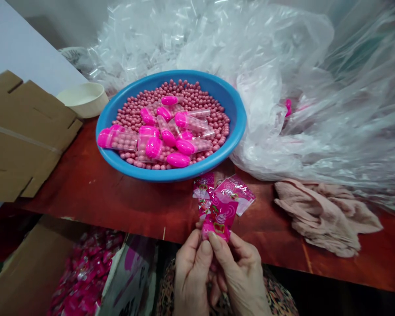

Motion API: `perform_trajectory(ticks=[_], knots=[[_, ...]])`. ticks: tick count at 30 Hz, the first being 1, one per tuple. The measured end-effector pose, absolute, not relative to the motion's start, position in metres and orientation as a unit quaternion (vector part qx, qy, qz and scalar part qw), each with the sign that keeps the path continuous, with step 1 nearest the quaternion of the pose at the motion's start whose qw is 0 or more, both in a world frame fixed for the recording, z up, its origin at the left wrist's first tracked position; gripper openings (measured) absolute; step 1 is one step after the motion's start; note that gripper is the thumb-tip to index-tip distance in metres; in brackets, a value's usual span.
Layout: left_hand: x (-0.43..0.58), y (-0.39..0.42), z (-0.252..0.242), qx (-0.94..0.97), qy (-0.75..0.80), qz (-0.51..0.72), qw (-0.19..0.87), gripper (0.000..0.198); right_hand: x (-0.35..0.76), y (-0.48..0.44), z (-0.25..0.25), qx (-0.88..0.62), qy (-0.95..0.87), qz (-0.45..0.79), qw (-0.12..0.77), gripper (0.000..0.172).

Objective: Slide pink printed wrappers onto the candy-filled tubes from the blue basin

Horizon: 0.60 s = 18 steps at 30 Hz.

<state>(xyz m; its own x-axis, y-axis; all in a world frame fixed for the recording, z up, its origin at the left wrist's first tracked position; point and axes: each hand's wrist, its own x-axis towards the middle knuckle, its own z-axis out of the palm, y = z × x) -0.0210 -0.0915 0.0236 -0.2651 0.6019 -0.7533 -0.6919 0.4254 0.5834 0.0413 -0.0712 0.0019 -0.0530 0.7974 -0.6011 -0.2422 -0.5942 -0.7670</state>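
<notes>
Left hand (191,273) and right hand (242,274) pinch the lower end of a pink packet (221,214), probably steadying it, above the counter's (128,202) near edge; loose packets (245,195) lie just beyond, seemingly within easy reach.

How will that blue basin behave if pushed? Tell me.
The blue basin is probably heavy for its size, being well filled with pink beads. The beads look round, so they may roll if it tilts. The capped tubes lie loose on top and might slide.
</notes>
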Motion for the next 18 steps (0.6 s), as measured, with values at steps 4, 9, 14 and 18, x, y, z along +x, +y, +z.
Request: perform_trajectory(ticks=[4, 9, 14, 18], knots=[[-0.022, -0.088, 0.021, -0.026, 0.559, 0.544, 0.625, 0.053, 0.042, -0.07, 0.005, -0.565, -0.235, 0.693, 0.381, 0.041], [-0.025, -0.084, 0.018, 0.058, 0.489, 0.556, 0.67, 0.035, 0.052, -0.056, 0.013, -0.495, -0.23, 0.738, 0.397, 0.033], [-0.032, -0.087, 0.011, 0.122, 0.464, 0.543, 0.689, 0.026, 0.069, -0.048, 0.005, -0.453, -0.244, 0.739, 0.435, 0.019], [-0.033, -0.09, 0.013, 0.201, 0.546, 0.509, 0.635, 0.033, 0.077, -0.044, 0.0, -0.467, -0.266, 0.718, 0.442, 0.016]])
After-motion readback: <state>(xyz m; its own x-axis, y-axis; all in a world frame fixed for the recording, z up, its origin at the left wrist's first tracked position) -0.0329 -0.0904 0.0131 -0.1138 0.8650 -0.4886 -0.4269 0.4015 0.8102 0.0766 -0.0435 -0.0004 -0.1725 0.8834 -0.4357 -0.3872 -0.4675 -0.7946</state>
